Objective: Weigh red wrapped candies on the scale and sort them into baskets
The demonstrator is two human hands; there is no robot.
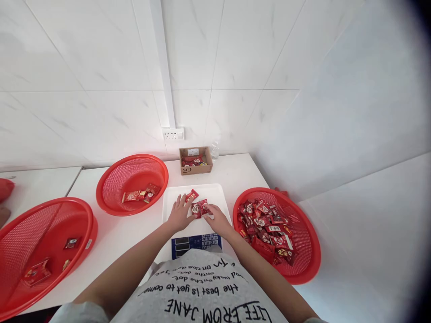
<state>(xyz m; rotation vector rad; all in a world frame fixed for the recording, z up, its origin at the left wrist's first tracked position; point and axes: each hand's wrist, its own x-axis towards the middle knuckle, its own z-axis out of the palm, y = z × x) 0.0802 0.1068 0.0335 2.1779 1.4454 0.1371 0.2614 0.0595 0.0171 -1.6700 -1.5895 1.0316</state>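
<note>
On the white tray of a weighing scale (215, 194) lie small red snack packets (199, 208) with pale lettering, side by side. Just above them is another narrow red packet (191, 195), slanting. My left hand (180, 216) reaches over the tray from the left, fingers spread, the fingertips close to the narrow packet and the thumb near the pair. From the right, my right hand (218, 220) has its fingertips at the right edge of the packets, thumb and forefinger apart. The blue keypad panel (196, 244) of the scale shows below the tray.
A red mesh basket (310, 237) heaped with red packets stands at the right. Two more red baskets, one behind (111, 188) and one nearer (88, 215), hold a few packets at the left. A small cardboard box (195, 169) with packets sits by the wall socket (173, 133).
</note>
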